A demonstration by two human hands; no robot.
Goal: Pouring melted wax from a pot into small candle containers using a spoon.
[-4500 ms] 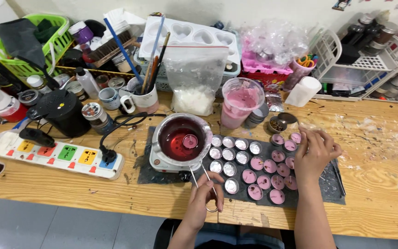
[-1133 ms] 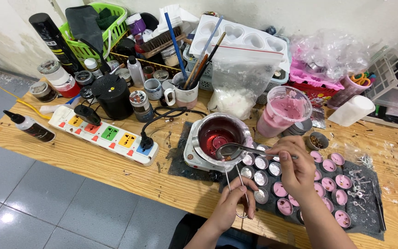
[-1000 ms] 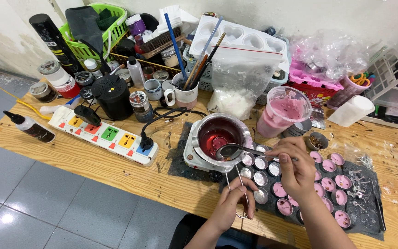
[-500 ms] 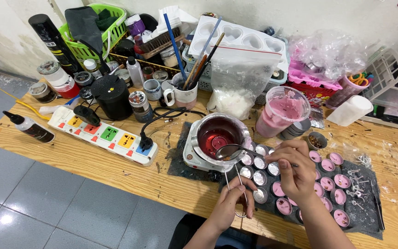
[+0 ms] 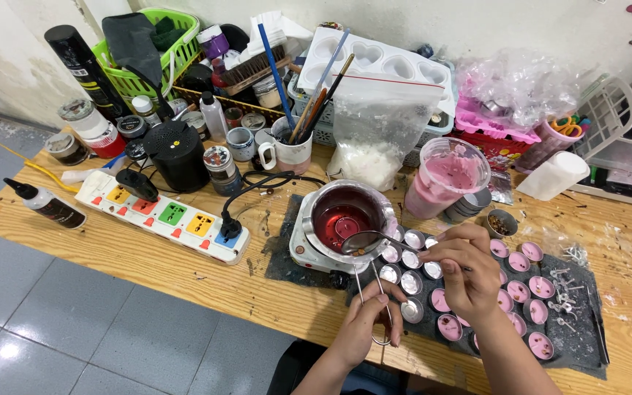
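Note:
My right hand (image 5: pixel 466 274) grips a metal spoon (image 5: pixel 363 242), with the bowl held over the near rim of a small metal pot (image 5: pixel 345 218) of red liquid. The pot sits on a white hotplate (image 5: pixel 303 238). My left hand (image 5: pixel 371 322) pinches thin metal tweezers (image 5: pixel 366 291) that point up toward the spoon. Several small round tins (image 5: pixel 412 282) lie on a dark mat (image 5: pixel 587 344) under both hands; those on the left look silver inside, those on the right hold pink fill.
A white power strip (image 5: pixel 162 216) lies left of the hotplate, its black cord looping to it. A pink-filled plastic cup (image 5: pixel 448 177), a bag of white flakes (image 5: pixel 376 139), a mug of tools (image 5: pixel 290 150), a green basket (image 5: pixel 148 51) and bottles crowd the back of the wooden table (image 5: pixel 111 252).
Since the earliest frame my right hand left the tins and took up the spoon. Over the last second the spoon stays at the pot's rim and both hands barely shift.

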